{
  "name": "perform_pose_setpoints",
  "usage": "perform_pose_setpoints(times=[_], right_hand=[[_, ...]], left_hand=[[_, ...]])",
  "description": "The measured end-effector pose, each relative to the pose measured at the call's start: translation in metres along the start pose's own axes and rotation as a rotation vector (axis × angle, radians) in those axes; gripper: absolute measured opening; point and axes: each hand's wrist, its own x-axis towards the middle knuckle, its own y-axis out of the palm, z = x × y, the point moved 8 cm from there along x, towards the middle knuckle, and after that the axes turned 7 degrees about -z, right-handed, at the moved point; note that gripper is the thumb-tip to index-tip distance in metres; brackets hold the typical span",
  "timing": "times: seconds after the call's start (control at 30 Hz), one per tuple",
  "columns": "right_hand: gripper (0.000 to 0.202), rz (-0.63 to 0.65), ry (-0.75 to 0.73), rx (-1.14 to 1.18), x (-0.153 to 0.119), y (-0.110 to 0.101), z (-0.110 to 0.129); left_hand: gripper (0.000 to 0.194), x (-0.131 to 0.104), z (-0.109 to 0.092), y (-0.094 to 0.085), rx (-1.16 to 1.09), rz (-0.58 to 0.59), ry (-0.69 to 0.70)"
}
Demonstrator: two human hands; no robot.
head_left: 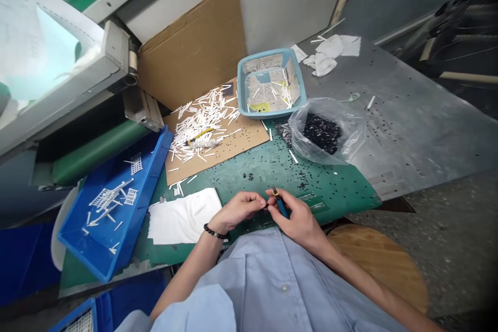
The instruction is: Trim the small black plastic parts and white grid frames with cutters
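Observation:
Close in front of my shirt, both hands meet at the fingertips over the near edge of the green mat (233,179). My right hand (298,218) is closed around small pliers (282,207) with a blue handle, a bit of yellow and a dark metal tip pointing away from me. Thumb and forefinger of my left hand (241,208) pinch together near the right fingertips, at a tiny dark piece (266,207) too small to name. A folded white cloth (184,218) lies left of my left hand. Tiny black pieces (302,185) are scattered on the mat beyond my hands.
White sticks (202,119) and a yellow-handled tool (202,136) lie on cardboard (249,135). Behind are a light-blue basket (241,88) lined with newspaper and a plastic bag (350,135) of black pieces. A blue tray (146,202) with white lattice parts stands left, a wooden stool (381,259) right.

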Motion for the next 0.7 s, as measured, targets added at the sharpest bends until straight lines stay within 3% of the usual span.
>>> perform_pose_setpoints(times=[0.23, 0.43, 0.57, 0.7], right_hand=[[0.022, -0.062, -0.314, -0.138, -0.003, -0.003, 0.023], [0.031, -0.056, -0.563, -0.334, -0.005, 0.003, 0.03], [0.036, -0.026, -0.58, -0.4, -0.006, 0.009, 0.03], [0.041, 0.004, -0.508, -0.472, -0.006, 0.004, 0.028]], left_hand=[[0.045, 0.001, 0.003, 0.008, -0.209, -0.085, -0.059], [0.033, 0.006, 0.008, 0.012, -0.418, -0.18, -0.08], [0.028, 0.006, 0.008, 0.006, -0.446, -0.249, -0.046], [0.039, -0.001, 0.002, -0.006, -0.342, -0.241, 0.0]])
